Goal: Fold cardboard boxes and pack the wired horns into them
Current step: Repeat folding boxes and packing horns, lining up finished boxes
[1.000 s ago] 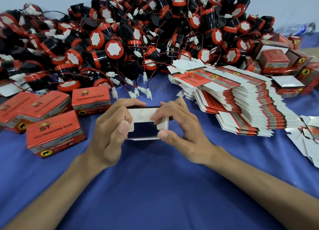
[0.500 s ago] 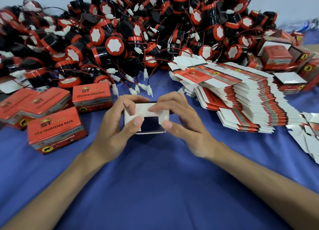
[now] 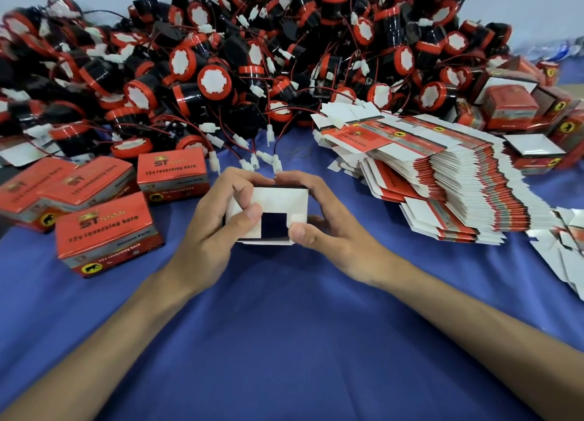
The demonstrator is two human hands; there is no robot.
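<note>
Both my hands hold a small cardboard box [image 3: 279, 199] above the blue cloth, its white inner flaps facing me around a dark square opening. My left hand [image 3: 218, 228] grips its left side, thumb pressing a side flap inward. My right hand [image 3: 325, 218] grips the right side, thumb on the lower right flap. A big heap of black and red wired horns [image 3: 252, 60] with white plugs lies behind the box. A stack of flat unfolded boxes [image 3: 442, 174] sits to the right.
Several closed red boxes [image 3: 107, 231] stand at the left on the blue tablecloth [image 3: 284, 326]. More folded and open boxes [image 3: 512, 107] sit at the far right. Loose flat blanks [image 3: 562, 250] spill at the right edge.
The side flaps have folded further in over the box opening, leaving a smaller dark gap. Both hands stayed on the box and closed tighter round it.
</note>
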